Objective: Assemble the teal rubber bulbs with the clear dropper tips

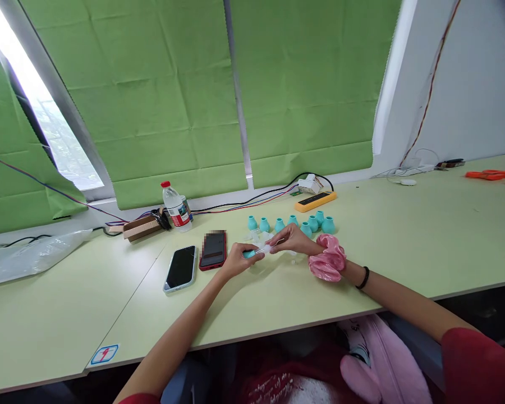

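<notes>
My left hand is closed around a small teal piece with a clear, narrow end, held just above the table. My right hand pinches a small translucent white piece against that clear end. Whether the two are joined, I cannot tell. Loose translucent plastic pieces lie behind the fingers. Several teal bulb-shaped parts with open necks stand in a loose group beyond my right hand. A pink scrunchie sits round my right wrist.
Left of my hands lie a phone with a black screen and a red-cased phone. Farther back are a red-capped bottle, a cardboard tray, cables and a yellow power strip. Orange scissors rest at far right.
</notes>
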The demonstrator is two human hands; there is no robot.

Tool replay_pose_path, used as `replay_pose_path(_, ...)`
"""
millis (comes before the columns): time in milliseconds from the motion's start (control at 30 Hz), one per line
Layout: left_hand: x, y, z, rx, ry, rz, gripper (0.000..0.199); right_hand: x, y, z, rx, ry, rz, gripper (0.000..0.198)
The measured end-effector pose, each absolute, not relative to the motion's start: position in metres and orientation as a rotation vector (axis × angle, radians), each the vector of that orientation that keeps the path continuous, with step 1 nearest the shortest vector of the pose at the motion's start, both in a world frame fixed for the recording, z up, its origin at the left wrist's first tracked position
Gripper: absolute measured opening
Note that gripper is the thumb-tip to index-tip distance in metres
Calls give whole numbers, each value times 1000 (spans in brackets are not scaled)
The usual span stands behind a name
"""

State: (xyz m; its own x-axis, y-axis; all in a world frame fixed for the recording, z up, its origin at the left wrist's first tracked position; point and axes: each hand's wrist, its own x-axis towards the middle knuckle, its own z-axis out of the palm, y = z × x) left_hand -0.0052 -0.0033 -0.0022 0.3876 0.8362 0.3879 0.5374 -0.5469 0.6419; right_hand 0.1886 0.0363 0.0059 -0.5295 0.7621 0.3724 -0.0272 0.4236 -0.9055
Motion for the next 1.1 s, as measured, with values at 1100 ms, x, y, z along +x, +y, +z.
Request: replay_pose_path(1100,7,-11,-16,3083,1500,1117,29,188,47,-11,-685,-1472,1712,22)
